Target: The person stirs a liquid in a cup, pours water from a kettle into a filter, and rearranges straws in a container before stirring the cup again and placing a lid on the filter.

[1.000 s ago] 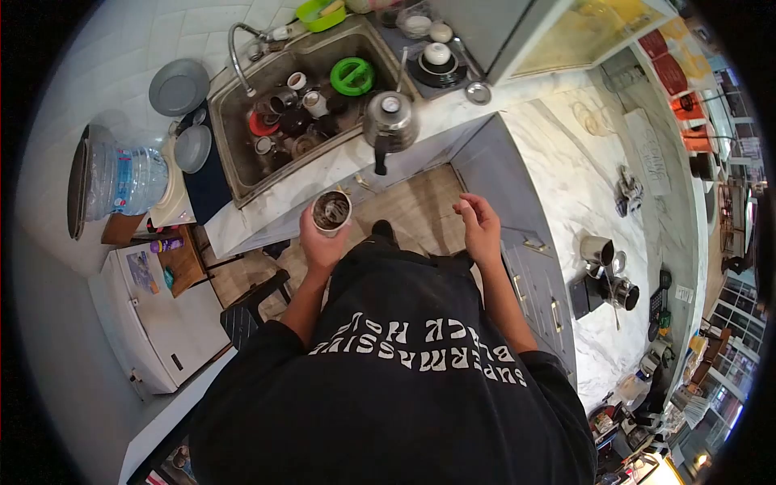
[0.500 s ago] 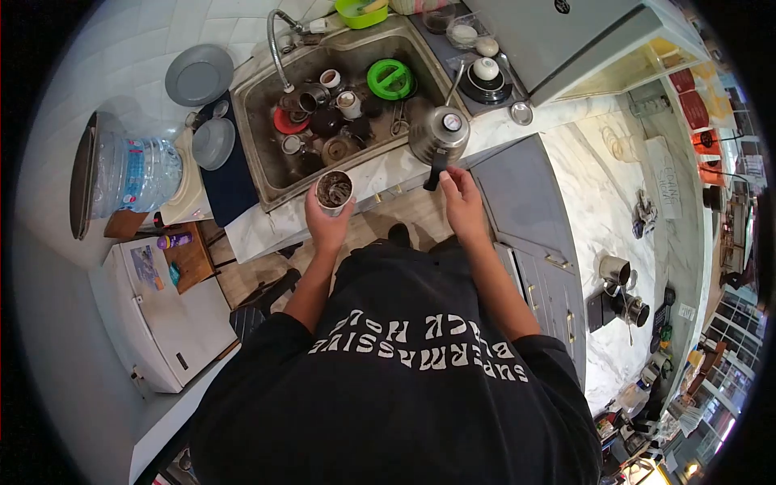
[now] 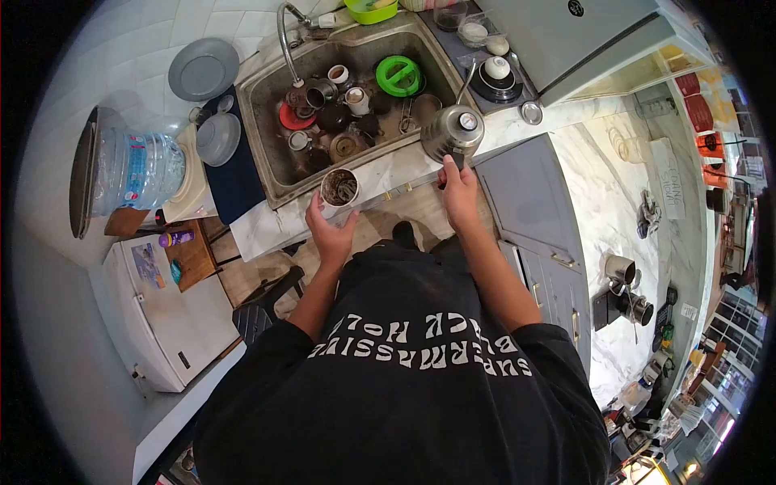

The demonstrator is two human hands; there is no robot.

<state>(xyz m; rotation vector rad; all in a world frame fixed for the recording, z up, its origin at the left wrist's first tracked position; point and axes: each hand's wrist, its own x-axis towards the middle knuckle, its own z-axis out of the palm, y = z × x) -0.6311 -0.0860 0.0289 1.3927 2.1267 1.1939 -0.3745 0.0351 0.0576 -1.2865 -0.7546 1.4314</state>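
Note:
A white cup (image 3: 339, 187) with dark brown residue inside is at the counter's front edge, its open top facing up. My left hand (image 3: 330, 230) is around its lower side, fingers spread against it. To the right, a steel gooseneck kettle (image 3: 453, 129) with a round dial on its lid sits on the marble edge (image 3: 386, 174) beside the sink. My right hand (image 3: 458, 194) is closed round the kettle's black handle. Behind both, the steel sink (image 3: 271, 174) holds several dark and white cups, a red item (image 3: 296, 118) and a green round lid (image 3: 398, 75).
A faucet (image 3: 284, 40) arches over the sink. Grey plates (image 3: 204, 69) and bowls (image 3: 218, 139) stand at the left, near a large water bottle (image 3: 149, 171). Lidded black dishes (image 3: 495, 83) are behind the kettle. Steel pots (image 3: 619, 269) stand on the right counter.
My right hand has closed on the kettle's handle, which it was only next to before. The cup is slightly nearer the counter edge, with my left hand's fingers more opened around it.

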